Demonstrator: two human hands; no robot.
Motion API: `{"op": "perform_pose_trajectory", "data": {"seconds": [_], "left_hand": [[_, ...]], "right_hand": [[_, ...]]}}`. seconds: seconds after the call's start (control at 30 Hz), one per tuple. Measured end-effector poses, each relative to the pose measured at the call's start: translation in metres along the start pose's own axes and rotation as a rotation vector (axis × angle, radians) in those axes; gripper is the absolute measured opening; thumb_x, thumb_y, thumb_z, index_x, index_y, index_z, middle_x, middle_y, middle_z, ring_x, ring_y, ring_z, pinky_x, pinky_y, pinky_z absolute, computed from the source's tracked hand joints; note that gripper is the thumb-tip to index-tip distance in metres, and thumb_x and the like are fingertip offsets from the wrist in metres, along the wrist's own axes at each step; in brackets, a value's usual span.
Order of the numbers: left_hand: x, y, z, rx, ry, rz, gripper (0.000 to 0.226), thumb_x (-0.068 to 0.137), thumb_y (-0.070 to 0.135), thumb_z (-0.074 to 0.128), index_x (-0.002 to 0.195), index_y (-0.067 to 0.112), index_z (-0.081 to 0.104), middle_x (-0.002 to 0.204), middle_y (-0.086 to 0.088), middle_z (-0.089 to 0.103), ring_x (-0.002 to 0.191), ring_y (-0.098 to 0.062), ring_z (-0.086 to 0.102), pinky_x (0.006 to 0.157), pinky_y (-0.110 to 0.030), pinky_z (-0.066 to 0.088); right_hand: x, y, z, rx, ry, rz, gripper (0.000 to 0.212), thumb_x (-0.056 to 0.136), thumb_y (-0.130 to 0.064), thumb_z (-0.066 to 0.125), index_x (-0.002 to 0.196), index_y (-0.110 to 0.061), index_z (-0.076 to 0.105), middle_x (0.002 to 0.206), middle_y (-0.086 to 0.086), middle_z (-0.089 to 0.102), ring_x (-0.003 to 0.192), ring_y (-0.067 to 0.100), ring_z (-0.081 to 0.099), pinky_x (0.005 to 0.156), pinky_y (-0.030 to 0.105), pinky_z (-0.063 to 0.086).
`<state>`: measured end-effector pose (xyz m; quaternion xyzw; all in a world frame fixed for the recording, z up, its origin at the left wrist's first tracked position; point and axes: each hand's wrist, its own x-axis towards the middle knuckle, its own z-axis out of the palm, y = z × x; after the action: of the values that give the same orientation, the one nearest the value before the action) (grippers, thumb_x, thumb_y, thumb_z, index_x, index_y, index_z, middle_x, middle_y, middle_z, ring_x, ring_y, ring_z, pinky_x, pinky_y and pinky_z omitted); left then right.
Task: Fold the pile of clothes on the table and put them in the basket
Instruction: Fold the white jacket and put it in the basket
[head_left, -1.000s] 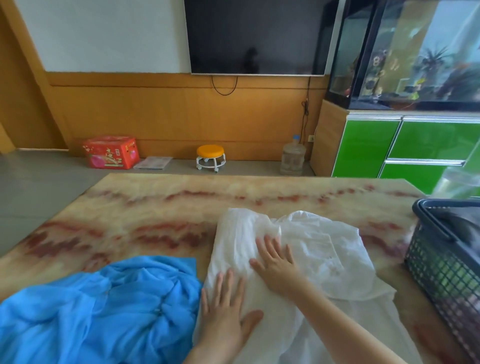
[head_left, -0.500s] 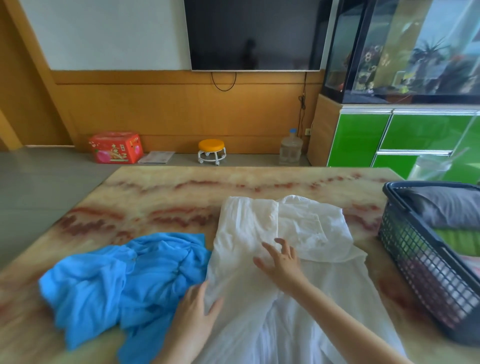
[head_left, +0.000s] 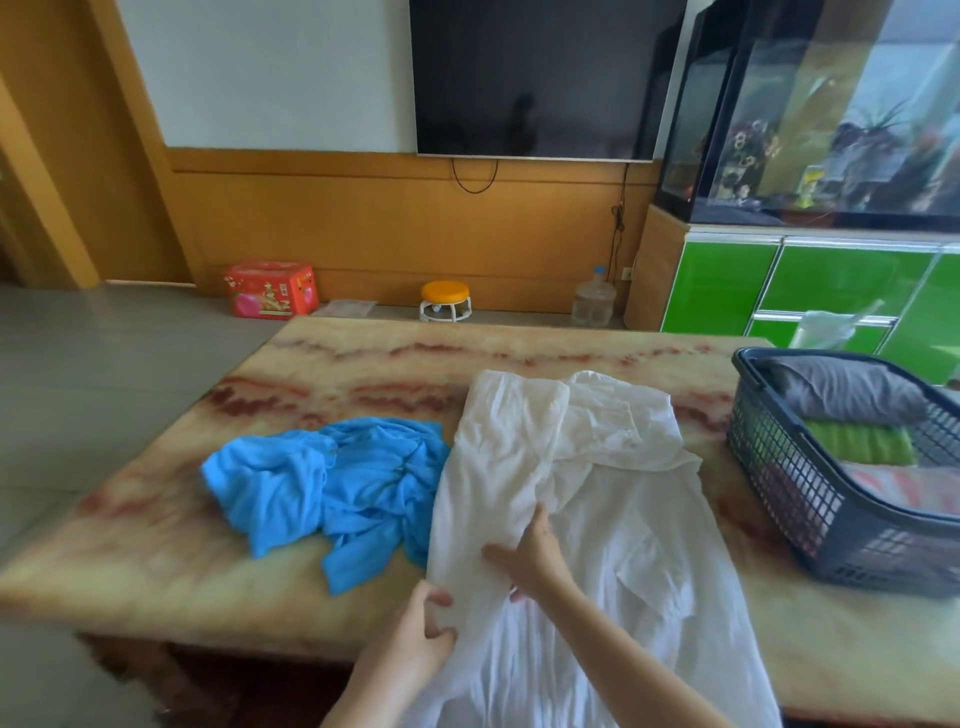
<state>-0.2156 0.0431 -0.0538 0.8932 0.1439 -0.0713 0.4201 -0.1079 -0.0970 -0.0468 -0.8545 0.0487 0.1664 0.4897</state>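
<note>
A long white garment (head_left: 613, 499) lies lengthwise on the marble table (head_left: 363, 374), its left side folded inward, its lower end hanging over the near edge. My left hand (head_left: 421, 631) pinches the garment's left edge near the table's front. My right hand (head_left: 530, 558) rests on the cloth just right of it, fingers tucked at the folded layer. A crumpled blue garment (head_left: 332, 483) lies to the left, touching the white one. The dark plastic basket (head_left: 779, 467) stands at the table's right end with grey, green and striped folded clothes inside.
Beyond the table's far edge the floor holds a red box (head_left: 271, 289), a small orange stool (head_left: 445, 300) and a water jug (head_left: 594, 302). A green cabinet (head_left: 727, 280) with a fish tank stands at the right. A television hangs on the wall.
Both hands slid back toward me along the white garment. The left hand went from lying flat to pinching the garment's left edge. The view pulled back, showing more of the basket.
</note>
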Motion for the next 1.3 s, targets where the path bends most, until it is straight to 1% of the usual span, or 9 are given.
{"op": "perform_pose_trajectory", "data": {"seconds": [0.17,0.3,0.43,0.57,0.7,0.77,0.9,1.1,1.3], "left_hand": [[-0.035,0.014,0.016,0.002,-0.125,0.156,0.021,0.087,0.03,0.059,0.099,0.043,0.046,0.074,0.009,0.05,0.059,-0.001,0.05,0.059,-0.012,0.042],[-0.037,0.012,0.019,-0.101,-0.036,0.158,0.023,0.092,0.025,0.055,0.115,0.032,0.056,0.097,0.014,0.057,0.079,-0.005,0.063,0.066,-0.028,0.056],[-0.029,-0.017,0.012,0.019,0.119,0.095,0.032,0.093,0.028,0.052,0.125,0.028,0.049,0.121,0.011,0.054,0.104,-0.008,0.058,0.082,-0.027,0.05],[-0.033,-0.039,0.019,0.058,0.097,-0.009,0.037,0.092,0.037,0.053,0.126,0.028,0.044,0.122,0.004,0.05,0.103,-0.014,0.055,0.079,-0.025,0.048],[-0.04,-0.045,0.023,-0.157,-0.043,-0.178,0.049,0.094,0.046,0.046,0.134,0.018,0.041,0.113,-0.003,0.059,0.087,-0.015,0.063,0.064,-0.026,0.051],[-0.041,-0.044,0.017,-0.132,-0.062,-0.18,0.047,0.095,0.05,0.039,0.129,0.019,0.048,0.106,0.0,0.061,0.083,-0.012,0.062,0.06,-0.023,0.045],[-0.042,-0.039,0.015,-0.31,-0.255,-0.133,0.041,0.095,0.053,0.037,0.115,0.025,0.06,0.112,0.009,0.063,0.107,-0.009,0.056,0.09,-0.026,0.041],[-0.054,-0.034,0.029,-0.376,-0.147,-0.078,0.013,0.092,0.031,0.056,0.096,0.025,0.067,0.093,0.003,0.072,0.09,-0.01,0.066,0.075,-0.025,0.052],[-0.07,-0.035,0.019,-0.378,-0.263,-0.035,0.048,0.101,0.033,0.036,0.091,-0.002,0.067,0.07,-0.018,0.071,0.065,-0.032,0.068,0.061,-0.035,0.049]], "right_hand": [[-0.01,0.024,-0.01,0.096,0.054,0.016,0.07,0.087,-0.005,0.042,0.149,-0.014,0.011,0.122,0.018,0.053,0.1,0.031,0.058,0.078,0.039,0.053],[-0.031,0.03,-0.029,0.276,0.028,0.054,0.084,0.09,-0.022,0.059,0.15,-0.018,0.001,0.096,0.016,0.06,0.074,0.025,0.063,0.053,0.036,0.055],[-0.059,0.038,-0.025,0.133,-0.12,0.048,0.107,0.073,-0.039,0.078,0.148,-0.02,0.004,0.099,0.017,0.065,0.056,0.018,0.066,0.053,0.033,0.057],[-0.07,0.05,0.003,0.015,-0.102,0.008,0.101,0.064,-0.047,0.081,0.141,-0.019,0.021,0.107,0.007,0.064,0.069,0.019,0.068,0.047,0.027,0.052],[-0.069,0.045,0.005,0.081,0.02,-0.056,0.048,0.088,-0.008,0.052,0.133,-0.01,0.034,0.103,0.009,0.059,0.076,0.019,0.059,0.059,0.029,0.052],[-0.065,0.042,-0.012,0.14,0.051,-0.089,0.052,0.09,-0.002,0.04,0.14,-0.013,0.03,0.109,0.014,0.06,0.081,0.023,0.059,0.064,0.03,0.051],[-0.062,0.039,-0.061,0.181,0.105,-0.086,0.065,0.094,-0.004,0.04,0.15,-0.02,0.01,0.111,0.01,0.059,0.084,0.02,0.058,0.061,0.026,0.05],[-0.083,0.072,-0.054,0.003,0.001,0.027,0.105,0.077,-0.022,0.077,0.151,-0.014,0.003,0.132,0.011,0.051,0.113,0.028,0.055,0.081,0.034,0.051],[-0.085,0.079,-0.058,-0.126,0.059,-0.066,0.084,0.08,-0.007,0.069,0.148,-0.019,0.021,0.11,0.005,0.048,0.094,0.023,0.056,0.072,0.028,0.052]]}}
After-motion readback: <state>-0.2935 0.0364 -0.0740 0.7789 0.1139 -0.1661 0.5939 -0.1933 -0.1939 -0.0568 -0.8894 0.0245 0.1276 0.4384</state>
